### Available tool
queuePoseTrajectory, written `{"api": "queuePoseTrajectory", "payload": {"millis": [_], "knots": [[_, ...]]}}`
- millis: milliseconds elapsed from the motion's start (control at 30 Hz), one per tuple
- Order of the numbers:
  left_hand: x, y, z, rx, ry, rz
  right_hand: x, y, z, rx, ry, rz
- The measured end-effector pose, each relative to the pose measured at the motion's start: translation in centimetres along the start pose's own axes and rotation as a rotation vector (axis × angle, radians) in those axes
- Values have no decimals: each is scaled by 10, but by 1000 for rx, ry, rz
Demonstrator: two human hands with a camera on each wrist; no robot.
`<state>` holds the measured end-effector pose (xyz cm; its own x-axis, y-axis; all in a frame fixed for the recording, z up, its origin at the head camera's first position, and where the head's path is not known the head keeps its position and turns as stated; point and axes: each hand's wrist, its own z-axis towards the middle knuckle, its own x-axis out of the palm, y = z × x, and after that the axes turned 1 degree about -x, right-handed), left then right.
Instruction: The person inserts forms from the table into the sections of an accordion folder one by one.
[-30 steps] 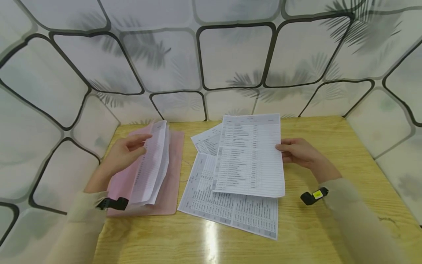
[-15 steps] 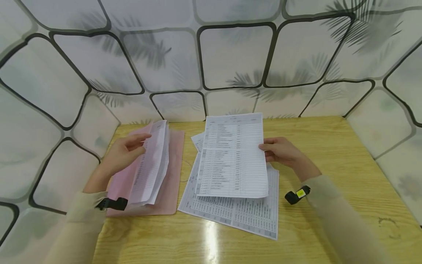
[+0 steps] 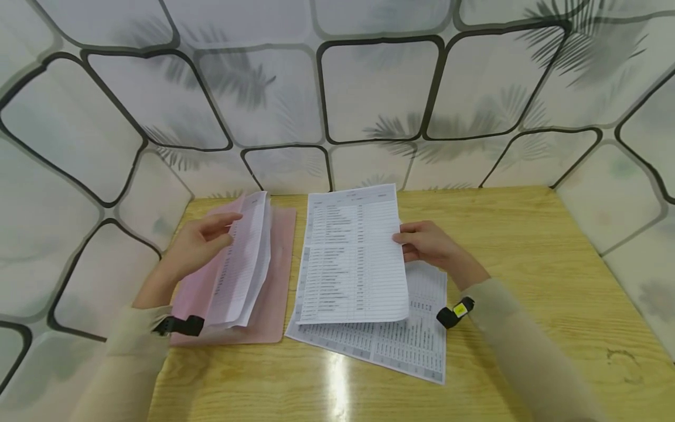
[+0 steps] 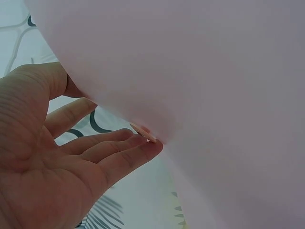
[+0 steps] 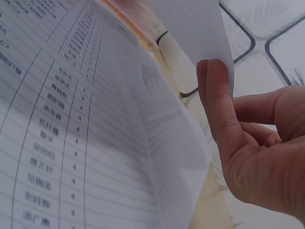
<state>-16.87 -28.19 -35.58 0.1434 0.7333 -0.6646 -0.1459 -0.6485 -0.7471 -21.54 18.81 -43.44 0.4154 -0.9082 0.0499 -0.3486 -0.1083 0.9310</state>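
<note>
My left hand (image 3: 197, 249) holds up the cover of a pink folder (image 3: 285, 264) at its free edge, with loose printed sheets (image 3: 245, 258) standing tilted inside. The pale pink cover (image 4: 205, 95) fills most of the left wrist view, and some fingertips go out of sight behind it. Between thumb and fingers, my right hand (image 3: 429, 246) pinches the right edge of a printed sheet (image 3: 350, 258) with table rows. That sheet is raised above another printed sheet (image 3: 427, 340) on the table. In the right wrist view, the fingers (image 5: 221, 100) lie against the paper's back.
The wooden table (image 3: 532, 281) extends to the right of the papers. A patterned cloth wall (image 3: 377, 88) closes off the back and both sides. Dark straps with small devices (image 3: 181, 325) sit on both wrists.
My right hand has carried its sheet leftward toward the folder, covering the smaller angled sheet behind and baring more of the lower sheet's right side. The left hand stays in place.
</note>
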Motion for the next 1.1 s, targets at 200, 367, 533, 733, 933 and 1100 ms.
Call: {"api": "queuePoseTrajectory", "payload": {"millis": [200,367,533,733,933,1100], "knots": [[1,0,0,-2,2,-4,13,-2,9,-10,-7,28],[1,-1,0,-7,0,-4,25,-3,16,-4,-27,47],[2,0,-1,-9,3,6,34,-8,23,18,-63,59],[3,1,0,-5,1,13,43,-12,29,28,-103,51],[3,1,0,-21,1,33,53,-9,29,23,-106,53],[3,2,1,-20,3,23,59,-9,32,10,-90,77]]}}
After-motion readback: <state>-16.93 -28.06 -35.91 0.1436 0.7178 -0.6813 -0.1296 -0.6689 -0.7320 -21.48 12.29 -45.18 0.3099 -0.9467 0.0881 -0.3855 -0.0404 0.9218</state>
